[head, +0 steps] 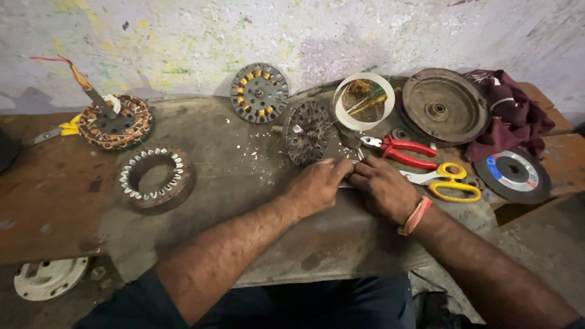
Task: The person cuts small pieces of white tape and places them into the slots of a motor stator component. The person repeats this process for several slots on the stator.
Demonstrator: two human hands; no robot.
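Observation:
My left hand (318, 184) and my right hand (382, 187) meet at the middle of the grey worn bench top (244, 183), fingers pinched together on a small thin pale strip (348, 163) that is mostly hidden between them. Just beyond my fingertips stands a dark slotted motor core (306, 131), tilted on edge. Red-handled pliers (399, 150) and yellow-handled scissors (448, 180) lie right beside my right hand. An orange band (416, 216) circles my right wrist.
A stator ring with white slot liners (156, 179) lies left, a copper-wound stator with red wires (114, 122) behind it. At the wall lean a slotted disc (259, 92), a white ring (364, 100) and a round metal cover (443, 106). A grinding disc (512, 175) and maroon cloth (509, 116) sit right.

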